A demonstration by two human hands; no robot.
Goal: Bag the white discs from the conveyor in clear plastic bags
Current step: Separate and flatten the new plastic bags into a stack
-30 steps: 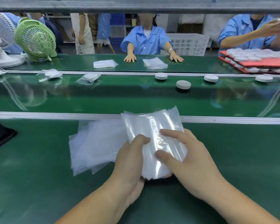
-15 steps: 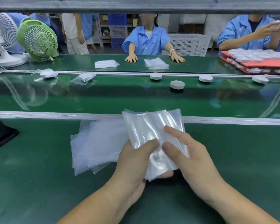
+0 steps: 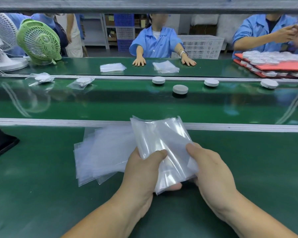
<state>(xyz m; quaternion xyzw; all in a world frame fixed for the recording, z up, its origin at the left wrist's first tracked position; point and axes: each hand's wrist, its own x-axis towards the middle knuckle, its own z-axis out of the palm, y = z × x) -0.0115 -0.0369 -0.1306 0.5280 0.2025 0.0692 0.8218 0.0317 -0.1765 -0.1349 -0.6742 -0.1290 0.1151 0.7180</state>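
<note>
Shifted from the bag face to its right edge: right hand (image 3: 213, 172), fingers (image 3: 194, 149) curled round the clear bag bundle (image 3: 162, 143). Pinching the bundle's left side, thumb on top: left hand (image 3: 141, 172). Held just above the desk (image 3: 41, 194), beside a loose bag stack (image 3: 101, 152). Drifted leftward on the conveyor (image 3: 110, 103): four bare white discs (image 3: 180, 89).

The right hand (image 3: 213, 170) has slid its fingers off the face of the bundle of clear bags (image 3: 163, 143) and now pinches its right edge, opposite the grip of the left hand (image 3: 141, 170). Beyond the grip, the white discs (image 3: 180, 89) on the conveyor (image 3: 110, 103) have drifted leftward.
</note>
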